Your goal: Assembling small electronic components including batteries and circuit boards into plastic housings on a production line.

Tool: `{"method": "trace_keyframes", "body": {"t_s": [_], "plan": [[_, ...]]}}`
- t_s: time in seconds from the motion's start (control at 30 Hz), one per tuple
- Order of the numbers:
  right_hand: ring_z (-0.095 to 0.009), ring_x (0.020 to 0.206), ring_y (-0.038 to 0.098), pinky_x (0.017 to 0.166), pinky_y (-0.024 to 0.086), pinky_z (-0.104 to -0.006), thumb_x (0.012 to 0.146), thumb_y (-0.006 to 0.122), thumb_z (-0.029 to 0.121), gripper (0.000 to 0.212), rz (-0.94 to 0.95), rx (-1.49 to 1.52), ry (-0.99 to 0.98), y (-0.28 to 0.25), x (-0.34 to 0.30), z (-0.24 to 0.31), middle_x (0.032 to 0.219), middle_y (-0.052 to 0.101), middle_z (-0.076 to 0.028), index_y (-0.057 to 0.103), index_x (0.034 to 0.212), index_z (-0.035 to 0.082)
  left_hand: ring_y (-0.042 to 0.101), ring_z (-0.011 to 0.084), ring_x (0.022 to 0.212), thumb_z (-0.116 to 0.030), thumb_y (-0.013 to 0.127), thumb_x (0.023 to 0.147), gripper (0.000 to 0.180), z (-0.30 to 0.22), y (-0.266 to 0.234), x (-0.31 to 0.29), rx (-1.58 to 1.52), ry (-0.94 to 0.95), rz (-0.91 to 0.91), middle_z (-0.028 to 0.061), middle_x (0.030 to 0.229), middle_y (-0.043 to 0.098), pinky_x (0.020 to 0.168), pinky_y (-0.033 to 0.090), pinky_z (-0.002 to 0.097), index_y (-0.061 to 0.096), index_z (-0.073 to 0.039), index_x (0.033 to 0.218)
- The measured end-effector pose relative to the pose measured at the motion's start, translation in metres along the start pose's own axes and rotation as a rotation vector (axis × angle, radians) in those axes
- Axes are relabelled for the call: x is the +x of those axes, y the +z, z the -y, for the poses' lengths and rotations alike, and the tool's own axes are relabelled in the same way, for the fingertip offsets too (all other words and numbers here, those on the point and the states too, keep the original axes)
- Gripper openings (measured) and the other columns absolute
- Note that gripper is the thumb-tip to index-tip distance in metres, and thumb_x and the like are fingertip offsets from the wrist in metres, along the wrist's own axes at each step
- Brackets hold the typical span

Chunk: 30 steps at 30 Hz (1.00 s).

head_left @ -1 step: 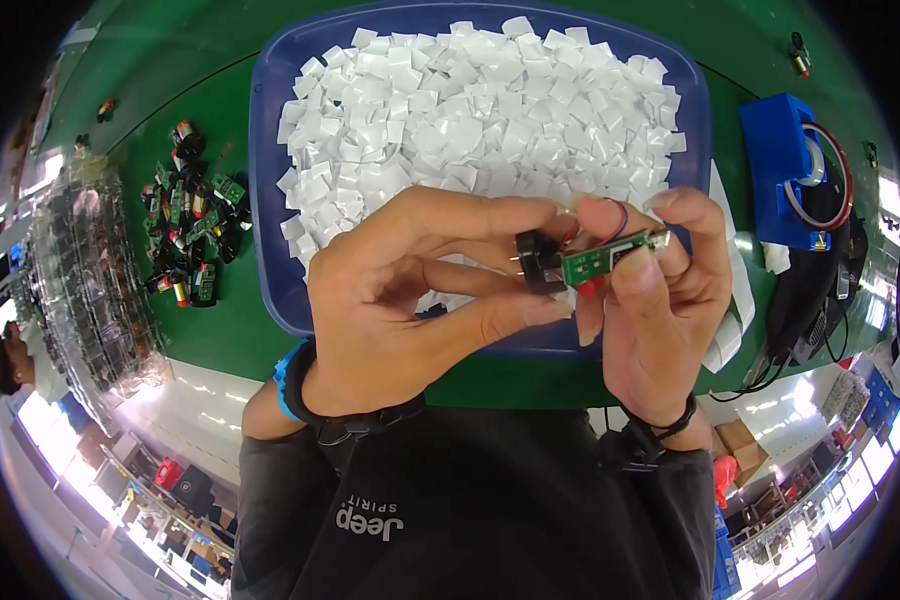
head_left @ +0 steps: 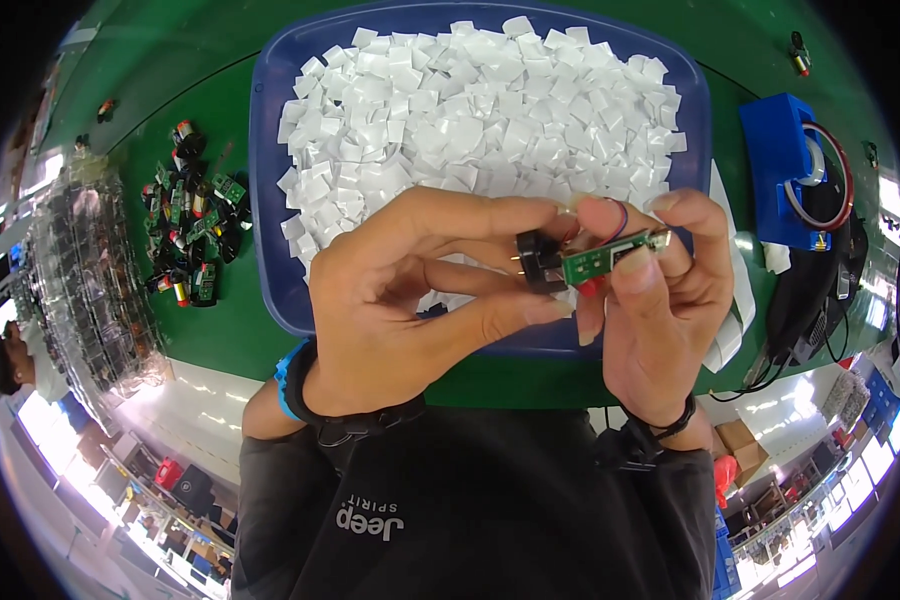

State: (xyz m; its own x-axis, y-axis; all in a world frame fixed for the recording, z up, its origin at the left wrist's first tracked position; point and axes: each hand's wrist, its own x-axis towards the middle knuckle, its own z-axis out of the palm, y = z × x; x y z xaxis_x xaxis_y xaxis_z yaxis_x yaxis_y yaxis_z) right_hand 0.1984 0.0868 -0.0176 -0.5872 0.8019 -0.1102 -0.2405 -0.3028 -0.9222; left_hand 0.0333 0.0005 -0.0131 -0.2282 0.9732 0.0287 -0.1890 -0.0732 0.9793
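Both hands hold one small electronic assembly over the near edge of a blue tray. It has a green circuit board joined to a round black plug part with metal pins pointing left. My left hand pinches the black part between thumb and fingers. The thumb of my right hand presses on the board, with the fingers curled behind it. A thin dark wire loops above the board, and something red shows beneath it. Heaps of small white square pieces fill the tray.
Several similar board assemblies lie piled on the green table left of the tray. Clear plastic trays are stacked at the far left. On the right stands a blue tape dispenser, with a white strip and dark cables nearby.
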Motion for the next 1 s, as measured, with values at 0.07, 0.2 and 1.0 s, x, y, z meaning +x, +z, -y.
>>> {"method": "trace_keyframes", "body": {"t_s": [0.07, 0.2, 1.0], "plan": [[-0.018, 0.076, 0.066, 0.045, 0.046, -0.0219, 0.094, 0.063, 0.014, 0.033, -0.010, -0.020, -0.038, -0.001, 0.000, -0.002, 0.108, 0.069, -0.018, 0.043, 0.118, 0.004, 0.068, 0.0295, 0.099, 0.013, 0.073, 0.076, 0.048, 0.000, -0.002, 0.000, 0.070, 0.001, 0.022, 0.0261, 0.112, 0.064, 0.082, 0.061, 0.0386, 0.052, 0.010, 0.119], [-0.017, 0.074, 0.066, 0.045, 0.046, -0.0219, 0.093, 0.063, 0.013, 0.028, -0.016, -0.055, -0.100, 0.000, 0.000, -0.006, 0.107, 0.070, -0.019, 0.044, 0.111, 0.004, 0.068, 0.0283, 0.099, 0.012, 0.073, 0.077, 0.047, -0.003, -0.001, 0.001, 0.075, -0.037, -0.013, 0.0251, 0.111, 0.064, 0.082, 0.061, 0.0375, 0.053, 0.009, 0.119], [-0.017, 0.082, 0.064, 0.054, 0.056, -0.0234, 0.084, 0.067, -0.007, 0.026, -0.060, -0.104, -0.162, 0.001, 0.003, -0.006, 0.104, 0.060, -0.017, 0.050, 0.101, 0.001, 0.067, 0.0256, 0.100, 0.014, 0.069, 0.078, 0.040, -0.009, -0.003, 0.003, 0.133, -0.021, -0.035, 0.0206, 0.112, 0.065, 0.082, 0.060, 0.0337, 0.060, 0.009, 0.117]]}}
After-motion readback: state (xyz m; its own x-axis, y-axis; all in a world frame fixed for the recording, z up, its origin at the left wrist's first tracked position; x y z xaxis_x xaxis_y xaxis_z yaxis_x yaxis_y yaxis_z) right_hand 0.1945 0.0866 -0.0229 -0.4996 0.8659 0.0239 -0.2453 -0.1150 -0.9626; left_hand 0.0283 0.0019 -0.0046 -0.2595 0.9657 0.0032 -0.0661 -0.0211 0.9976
